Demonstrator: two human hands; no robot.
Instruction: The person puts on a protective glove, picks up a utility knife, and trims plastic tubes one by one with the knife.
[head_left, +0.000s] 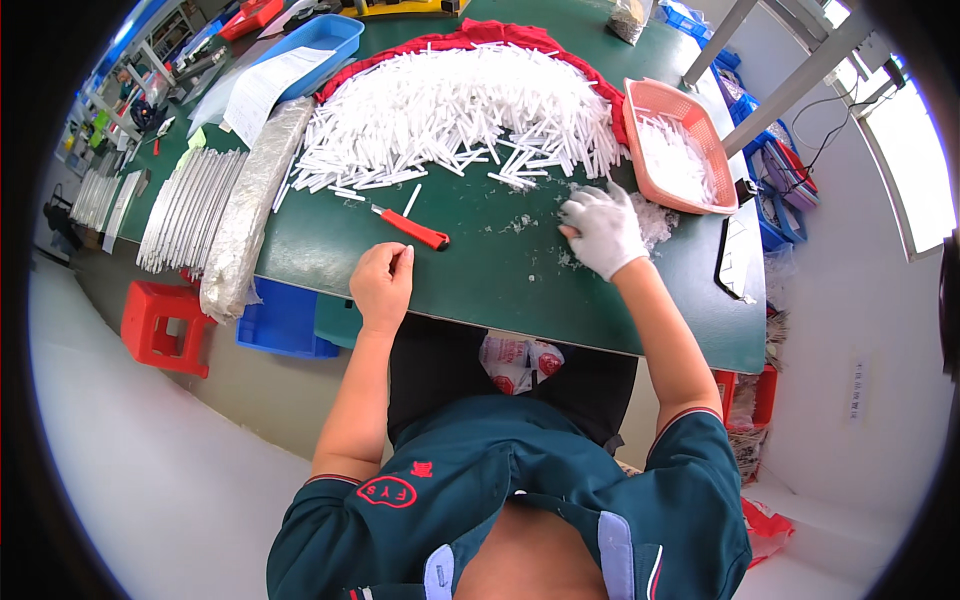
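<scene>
My bare left hand (383, 287) is closed at the front edge of the green table, thumb pressed to the curled fingers; anything inside is hidden. My right hand (606, 232) wears a white glove with the thumb tip bare. Its fingers are partly spread, reaching among clear plastic scraps (655, 221) just below the pile, and I see nothing held. A large heap of short white tubes (440, 110) lies on a red cloth (500, 33). Between my hands and the heap rests a red utility knife (412, 228), with one loose white tube (413, 200) beside it.
A pink plastic basket (722, 160) holding clear scraps stands right of the heap. A dark-framed flat object (735, 258) lies near the right edge. On the left are a long wrapped bundle (262, 205), stacked white strips (190, 210) and a blue tray (345, 38). A red stool (165, 325) stands below.
</scene>
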